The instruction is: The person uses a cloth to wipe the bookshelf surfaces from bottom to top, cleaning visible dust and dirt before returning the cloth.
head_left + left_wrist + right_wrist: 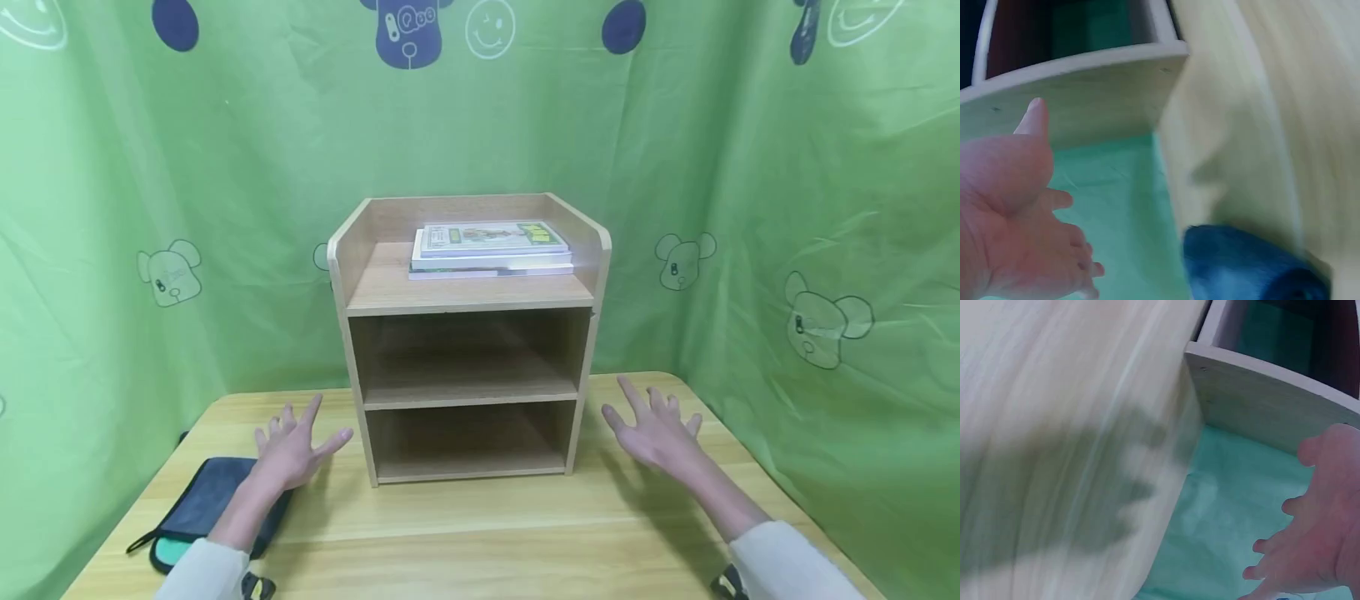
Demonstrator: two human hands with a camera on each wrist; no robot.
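Note:
A small wooden shelf unit stands in the middle of the table, with two open compartments below a railed top. Several books lie stacked flat on that top. To the left of the unit my left hand hovers with spread fingers and holds nothing; its thumb points toward the side panel. My right hand is spread the same way off the unit's right side, also holding nothing. In the right wrist view its shadow falls on the tabletop.
A dark blue zippered pouch with a teal part lies at the table's left, partly under the left forearm. Green curtain hangs behind and along both sides of the wooden table.

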